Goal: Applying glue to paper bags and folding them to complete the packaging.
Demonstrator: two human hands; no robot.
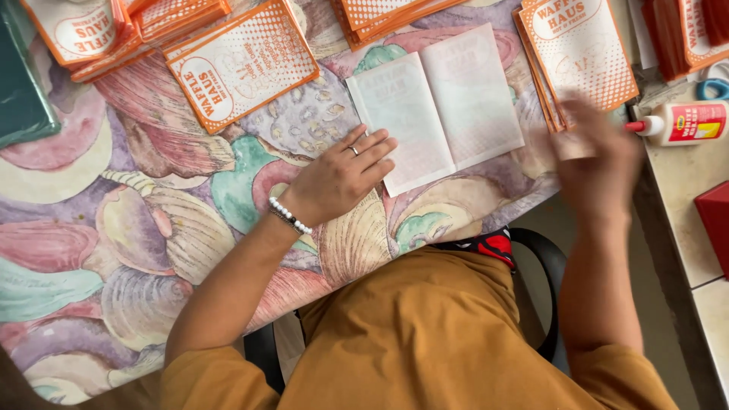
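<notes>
A pale unfolded paper sheet point(440, 106) with a centre crease lies plain side up on the patterned tablecloth point(152, 220). My left hand point(342, 176), with a ring and a white bead bracelet, rests flat with its fingertips on the sheet's near left corner. My right hand point(600, 163) is blurred by motion at the table's right edge, next to a stack of orange-and-white printed paper bags point(581, 53). It seems to hold a small pale object, but the blur hides what it is.
More orange-and-white bags lie at the far side: one flat point(239, 64), stacks at far left point(83, 30) and top centre point(380, 11). A white glue bottle with red cap point(683, 123) lies on the beige side counter point(683, 197). A dark green object point(23, 83) sits at left.
</notes>
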